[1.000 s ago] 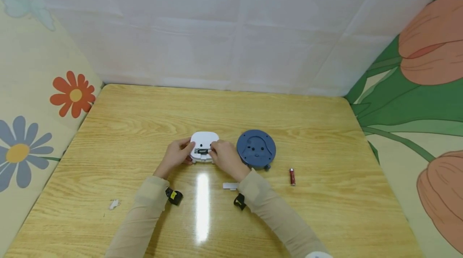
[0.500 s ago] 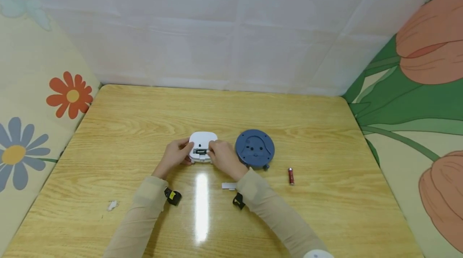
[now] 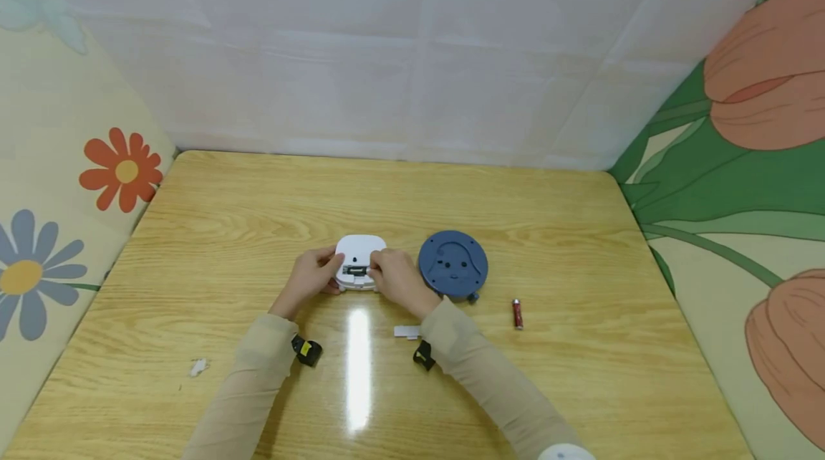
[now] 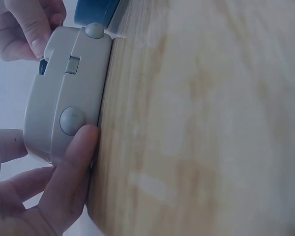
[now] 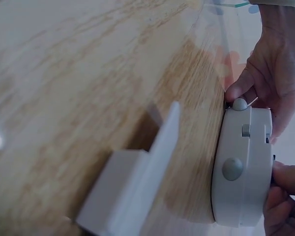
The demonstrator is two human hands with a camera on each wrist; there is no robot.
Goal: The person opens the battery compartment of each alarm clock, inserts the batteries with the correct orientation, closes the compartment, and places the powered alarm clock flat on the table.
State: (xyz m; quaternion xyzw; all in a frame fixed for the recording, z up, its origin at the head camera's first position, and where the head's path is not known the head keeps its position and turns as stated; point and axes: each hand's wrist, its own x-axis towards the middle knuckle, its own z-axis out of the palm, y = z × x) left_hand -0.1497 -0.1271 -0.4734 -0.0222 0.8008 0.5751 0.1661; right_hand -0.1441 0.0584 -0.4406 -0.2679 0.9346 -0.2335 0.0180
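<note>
White cover nearest; red battery farther, right. Beyond, left hand grips white case by its left side. Dark battery in case, long axis left–right; right hand, the closer, at its right end, fingers narrow; whether pinching, cannot tell.

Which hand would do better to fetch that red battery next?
Probably the right hand: the red battery lies to its right, while the left hand is farther away, gripping the white case. The right hand is busy at the case too, though.
</note>
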